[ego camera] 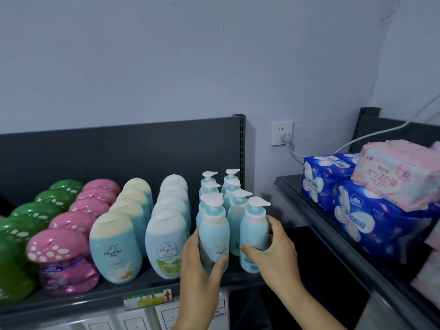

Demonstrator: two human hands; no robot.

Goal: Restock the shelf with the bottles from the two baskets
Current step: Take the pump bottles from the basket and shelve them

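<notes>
Both hands are engaged at the right end of the shelf (95,298).

The left hand (202,270) is curled round the left pump bottle (214,231), thumb across its label and fingers behind. The bottle sits at 1 o'clock from the palm.

The right hand (276,253) grips the right pump bottle (253,232), which lies at 10 o'clock from the palm.

Both bottles are upright with their long axes vertical and their pump spouts pointing to 3 o'clock. Each heads its own file of pump bottles (232,184), and the two files run back toward 12 o'clock.

The right bottle's base appears to rest on the shelf near the front lip. The left bottle's base is hidden by the hand. Neither basket is in view.

Judgement: each hand already holds its own bottle. Any closing-up push goes toward 12 o'clock, along the files.
</notes>
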